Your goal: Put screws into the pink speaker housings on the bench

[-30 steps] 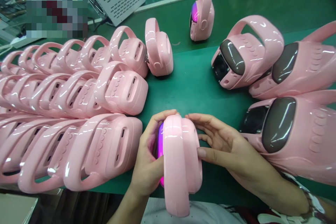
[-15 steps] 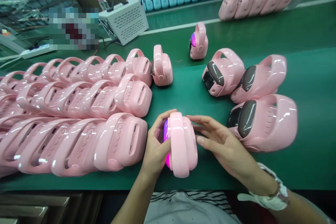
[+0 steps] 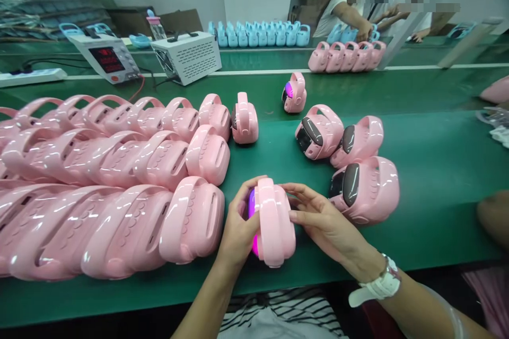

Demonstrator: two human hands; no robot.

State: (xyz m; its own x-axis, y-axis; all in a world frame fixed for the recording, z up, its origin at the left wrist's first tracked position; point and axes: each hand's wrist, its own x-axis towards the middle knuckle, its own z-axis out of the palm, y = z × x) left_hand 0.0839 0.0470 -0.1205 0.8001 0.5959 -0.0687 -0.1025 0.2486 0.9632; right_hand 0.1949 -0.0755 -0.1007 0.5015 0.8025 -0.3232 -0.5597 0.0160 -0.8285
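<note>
A pink handled device (image 3: 272, 222) with a glowing purple front stands upright between my hands, its front facing left. My left hand (image 3: 237, 225) grips it from the left, thumb over the front and fingers around the far side. From the right, my right hand (image 3: 324, 222) has its fingertips and thumb on the device's back edge; some of its fingertips are hidden. A similar pink device with a dark oval panel (image 3: 368, 188) lies just beyond my right hand, two more behind it. Rows of pink devices (image 3: 194, 217) fill the left side.
Farther off stand a lit pink device (image 3: 294, 94), a white vented box (image 3: 189, 58) and a power supply with a red display (image 3: 105, 58). Blue devices (image 3: 258, 35) and pink ones (image 3: 345, 57) line the far bench. Co-workers (image 3: 352, 16) reach in there; an elbow (image 3: 493, 217) shows at right.
The camera view has tilted up and turned right, bringing the co-workers into view. My right thumb and fingers have closed in onto the device's back; my left hand keeps its grip.
</note>
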